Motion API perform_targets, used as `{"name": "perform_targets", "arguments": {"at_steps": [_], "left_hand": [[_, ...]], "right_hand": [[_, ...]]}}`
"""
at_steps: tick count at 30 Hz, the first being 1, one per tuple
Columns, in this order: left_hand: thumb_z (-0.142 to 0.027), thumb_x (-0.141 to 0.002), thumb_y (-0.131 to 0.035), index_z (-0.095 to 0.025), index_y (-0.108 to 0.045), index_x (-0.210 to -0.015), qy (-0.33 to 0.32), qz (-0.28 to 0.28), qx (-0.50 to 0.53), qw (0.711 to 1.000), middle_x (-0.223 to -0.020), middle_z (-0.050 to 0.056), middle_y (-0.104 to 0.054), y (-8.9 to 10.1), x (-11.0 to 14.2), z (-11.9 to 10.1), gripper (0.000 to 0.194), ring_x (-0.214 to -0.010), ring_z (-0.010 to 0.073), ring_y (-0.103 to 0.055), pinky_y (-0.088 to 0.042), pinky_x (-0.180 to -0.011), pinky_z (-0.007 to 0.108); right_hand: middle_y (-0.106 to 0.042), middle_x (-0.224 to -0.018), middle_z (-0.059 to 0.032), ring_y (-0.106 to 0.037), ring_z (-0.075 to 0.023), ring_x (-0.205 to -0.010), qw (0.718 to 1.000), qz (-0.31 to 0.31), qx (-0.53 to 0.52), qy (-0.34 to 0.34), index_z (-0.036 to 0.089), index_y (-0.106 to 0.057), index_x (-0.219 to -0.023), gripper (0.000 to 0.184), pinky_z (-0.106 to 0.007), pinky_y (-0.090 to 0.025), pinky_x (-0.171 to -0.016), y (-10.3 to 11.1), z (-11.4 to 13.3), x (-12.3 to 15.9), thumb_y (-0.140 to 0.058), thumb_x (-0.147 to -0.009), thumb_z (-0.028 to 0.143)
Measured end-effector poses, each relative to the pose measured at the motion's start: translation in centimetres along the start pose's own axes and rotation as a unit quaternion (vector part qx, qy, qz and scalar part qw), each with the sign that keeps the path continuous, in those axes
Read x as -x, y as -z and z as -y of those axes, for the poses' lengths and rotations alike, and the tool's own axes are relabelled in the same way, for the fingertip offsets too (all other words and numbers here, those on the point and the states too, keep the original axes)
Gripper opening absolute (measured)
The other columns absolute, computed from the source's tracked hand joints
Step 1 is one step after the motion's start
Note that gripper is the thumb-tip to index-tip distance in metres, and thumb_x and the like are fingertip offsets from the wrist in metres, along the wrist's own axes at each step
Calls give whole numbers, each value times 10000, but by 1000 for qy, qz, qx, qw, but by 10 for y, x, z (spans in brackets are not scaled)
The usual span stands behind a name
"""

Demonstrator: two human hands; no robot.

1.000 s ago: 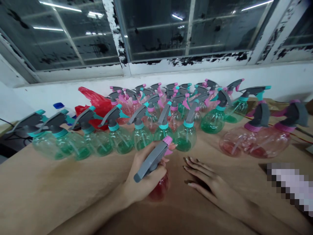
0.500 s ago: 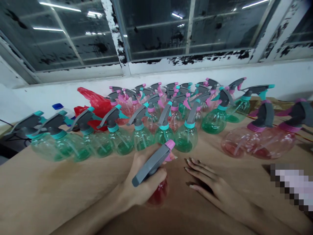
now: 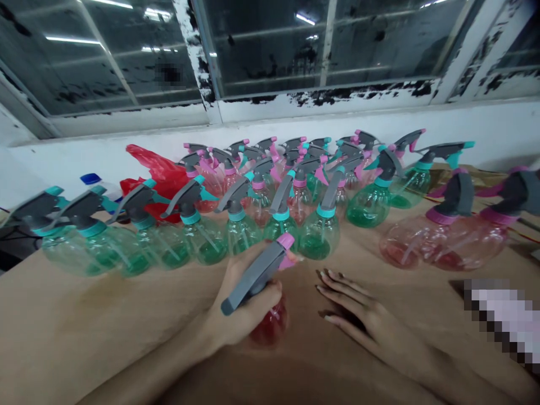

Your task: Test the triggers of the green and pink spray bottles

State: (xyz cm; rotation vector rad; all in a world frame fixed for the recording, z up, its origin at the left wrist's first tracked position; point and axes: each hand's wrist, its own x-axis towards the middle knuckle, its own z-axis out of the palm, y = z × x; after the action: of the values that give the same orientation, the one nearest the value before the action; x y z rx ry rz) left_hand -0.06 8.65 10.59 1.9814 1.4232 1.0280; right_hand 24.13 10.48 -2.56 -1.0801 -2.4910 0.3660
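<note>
My left hand is wrapped round the neck of a red spray bottle with a grey head and pink nozzle. Its clear round body holds red liquid and stands on the table; the neck is hidden by my fingers. To the right, my right hand lies palm down with its fingers stretched out on the tabletop, holding nothing. Just beyond my hands runs a row of green spray bottles with teal collars, the nearest one close to my left fingertips.
Two pink spray bottles stand at the right, one of them tilted-looking. Several more pink and green bottles crowd behind the green row. A red plastic bag and a blue-capped bottle are at the back left. A blurred-out object lies at right.
Almost nothing differs. The view has shifted slightly, and both hands keep their places, the left still round the red spray bottle.
</note>
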Motion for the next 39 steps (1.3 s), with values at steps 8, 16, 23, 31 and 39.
{"name": "perform_targets", "arguments": {"at_steps": [8,16,23,31,39], "left_hand": [[-135,-657,-476,-205,-556,-741,-29,-14,62,998,-686,-13,-585,-6,1,6,135,-597,134,-603,-484,-566,235],[-149,-677,-474,-198,-527,-714,-19,-12,47,999,-646,-16,-569,-6,2,8,81,-567,126,-572,-466,-503,224],[-158,-677,-477,-208,-533,-695,-17,-5,64,998,-656,-13,-564,-5,2,3,77,-584,129,-569,-481,-533,231],[-179,-715,-490,-213,-537,-758,-1,7,69,998,-679,-16,-581,-6,5,9,72,-615,142,-582,-475,-543,242],[-154,-689,-486,-215,-563,-765,-7,3,60,998,-701,-17,-549,-4,4,6,125,-619,138,-535,-471,-525,238]], "right_hand": [[-404,-1410,11,-339,-198,-1303,1000,1,4,5,283,-414,-1332,450,-425,-338,-1061,-1,0,0,-467,-894,375],[-419,-1400,-3,-352,-205,-1296,1000,-5,8,8,272,-424,-1327,452,-430,-344,-1057,1,1,0,-476,-889,370],[-440,-1385,-7,-377,-217,-1281,1000,-20,-6,12,283,-439,-1317,438,-436,-360,-1046,2,3,-1,-486,-886,349],[-418,-1401,6,-351,-213,-1296,1000,-6,9,13,281,-412,-1335,454,-442,-345,-1056,1,0,0,-472,-892,364],[-442,-1385,-7,-376,-217,-1282,1000,-20,5,17,277,-446,-1312,430,-442,-355,-1049,0,0,0,-480,-890,353]]}}
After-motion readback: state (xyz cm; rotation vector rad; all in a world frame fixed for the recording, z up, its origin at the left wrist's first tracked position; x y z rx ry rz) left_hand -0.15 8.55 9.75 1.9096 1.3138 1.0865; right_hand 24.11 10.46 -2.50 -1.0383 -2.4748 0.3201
